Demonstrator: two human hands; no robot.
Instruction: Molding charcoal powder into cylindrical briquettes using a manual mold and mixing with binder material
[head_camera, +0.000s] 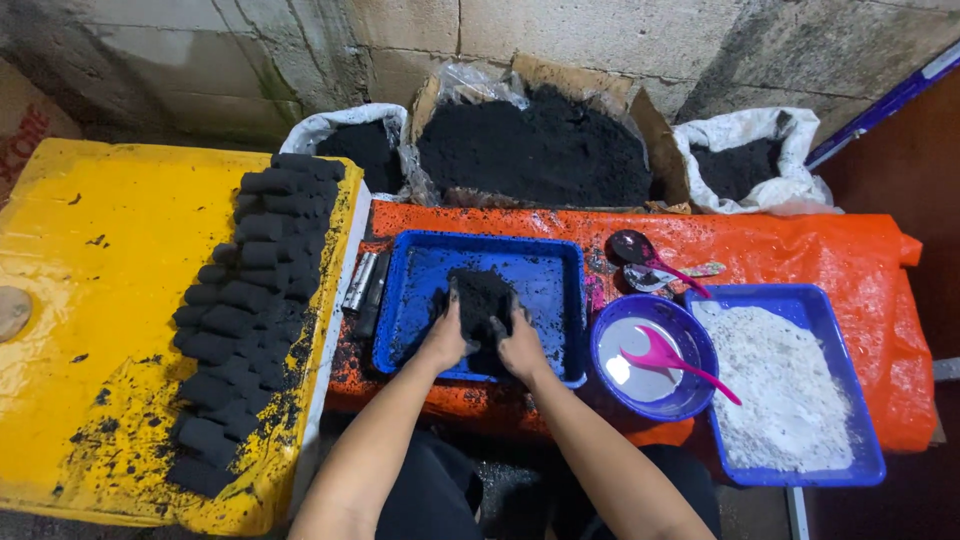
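A heap of powder (482, 300) sits in a tray (420, 300); briquettes (250, 300) lie left, a bowl (650, 400) and second tray (850, 440) right, sacks (540, 150) behind.

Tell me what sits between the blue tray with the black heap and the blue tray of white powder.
In the head view, a round blue bowl with a pink spoon in it sits between the blue tray under both hands and the white-powder tray.

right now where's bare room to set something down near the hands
Widest free patch: the yellow sheet left of the black briquettes. Also the orange cover behind the white powder tray. Crowded: the blue tray under both hands, and around the blue bowl.
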